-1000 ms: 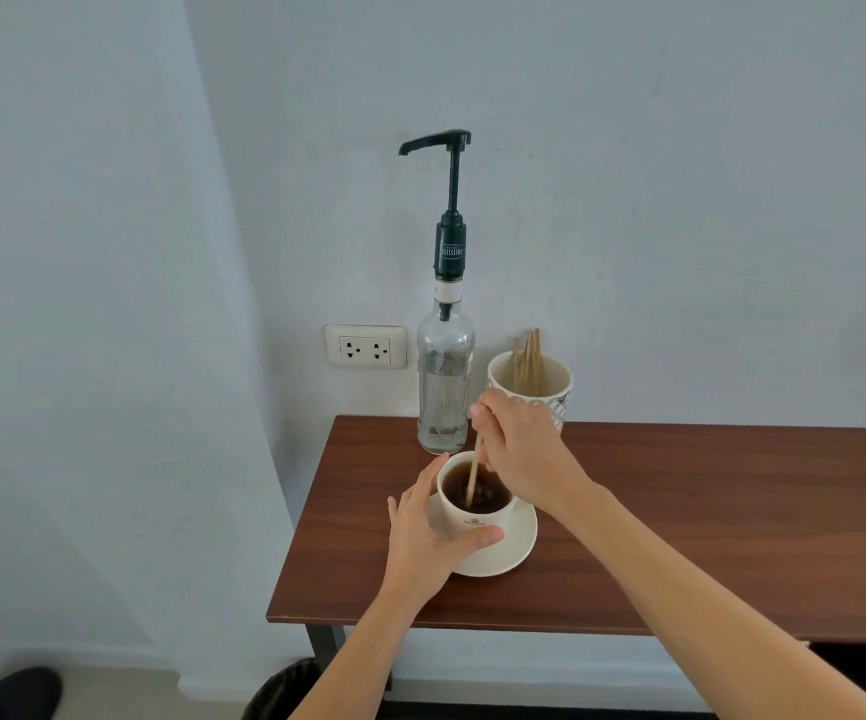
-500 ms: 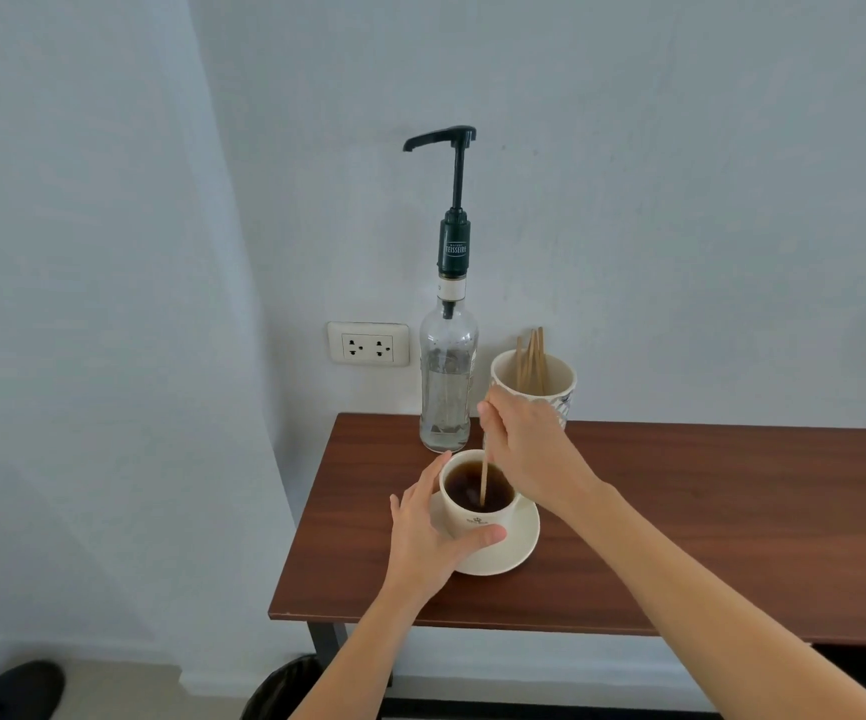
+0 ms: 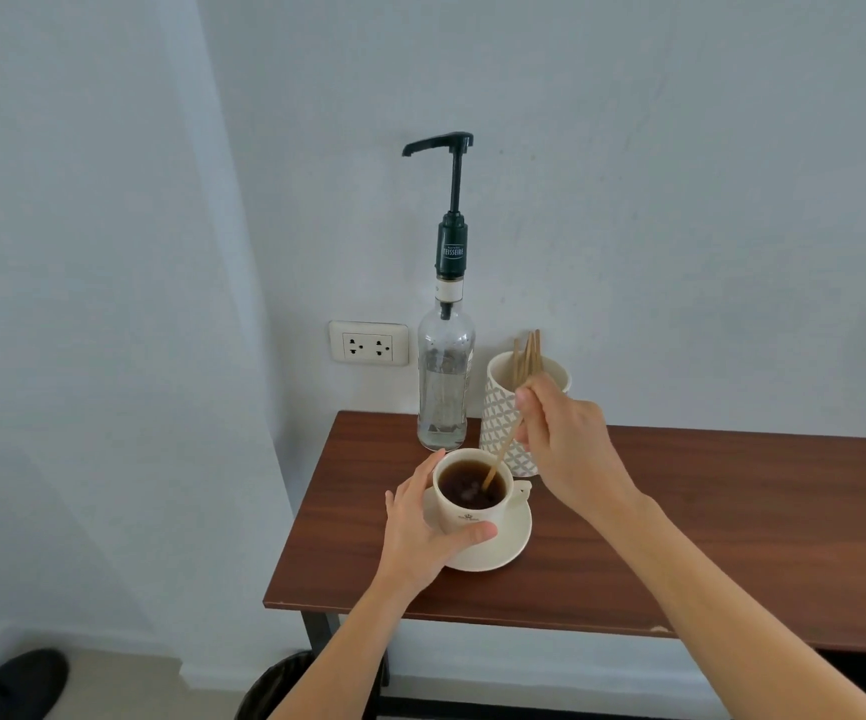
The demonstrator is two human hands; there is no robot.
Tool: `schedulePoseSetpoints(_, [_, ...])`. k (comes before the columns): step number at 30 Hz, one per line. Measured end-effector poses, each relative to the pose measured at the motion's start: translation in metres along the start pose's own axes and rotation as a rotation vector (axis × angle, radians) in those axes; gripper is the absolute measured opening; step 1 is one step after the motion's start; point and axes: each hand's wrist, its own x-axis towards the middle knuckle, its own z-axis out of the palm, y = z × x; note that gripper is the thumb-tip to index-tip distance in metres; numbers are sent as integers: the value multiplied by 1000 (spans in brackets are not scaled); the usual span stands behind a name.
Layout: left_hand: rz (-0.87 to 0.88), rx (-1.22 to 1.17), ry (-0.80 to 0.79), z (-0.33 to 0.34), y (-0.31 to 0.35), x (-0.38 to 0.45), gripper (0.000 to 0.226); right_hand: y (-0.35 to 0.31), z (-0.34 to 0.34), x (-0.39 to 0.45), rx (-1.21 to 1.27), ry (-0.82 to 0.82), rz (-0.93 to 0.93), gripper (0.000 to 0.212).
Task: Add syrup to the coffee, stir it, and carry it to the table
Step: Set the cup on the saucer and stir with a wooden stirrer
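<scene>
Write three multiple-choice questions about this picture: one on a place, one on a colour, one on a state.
1. Where does the clear glass pump bottle stand?
A. behind the cup, at the wall
B. on the floor
C. on the saucer

2. What colour is the round saucer?
A. black
B. cream
C. red

3. What does the right hand hold?
A. nothing
B. the pump head
C. a thin wooden stir stick

Answers: 1 A, the bottle stands on the brown wooden table beyond the cream coffee cup. 2 B, the saucer matches the cup. 3 C, the fingers pinch the stick, its tip in the coffee.
</scene>
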Motion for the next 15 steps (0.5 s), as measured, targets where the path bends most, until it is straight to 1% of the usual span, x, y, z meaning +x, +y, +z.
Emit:
schedulePoseSetpoints(2, [9,-4,3,1,-2,1,93,2,-7,-3,24,45,8,22])
schedulePoseSetpoints(4, [-8,20,14,1,0,-1,95,4,-9,-5,46,27,56,20])
schedulePoseSetpoints(6, [-37,-50,40,0,3,-6,97,8,-11,-6,66,64,98,21])
schedulePoseSetpoints(8, [-62,-126,105,-5,7,-11,92,12,-13,-4,97,110,167,24])
schedulePoseSetpoints(9, [-70,-121,140,-8,8,-13,85,13,-15,-2,128,129,218,25])
schedulePoseSetpoints(10, [-73,-101,174,-13,8,-15,73,13,-16,0,177,160,278,26])
schedulePoseSetpoints(11, [-71,-73,210,-19,6,-17,60,13,-17,2,253,206,346,27])
schedulePoseSetpoints(12, [-73,-34,245,-28,3,-19,52,13,-16,5,350,254,422,27])
schedulePoseSetpoints(15, [-64,56,325,-69,-7,-27,41,4,-9,7,700,328,636,27])
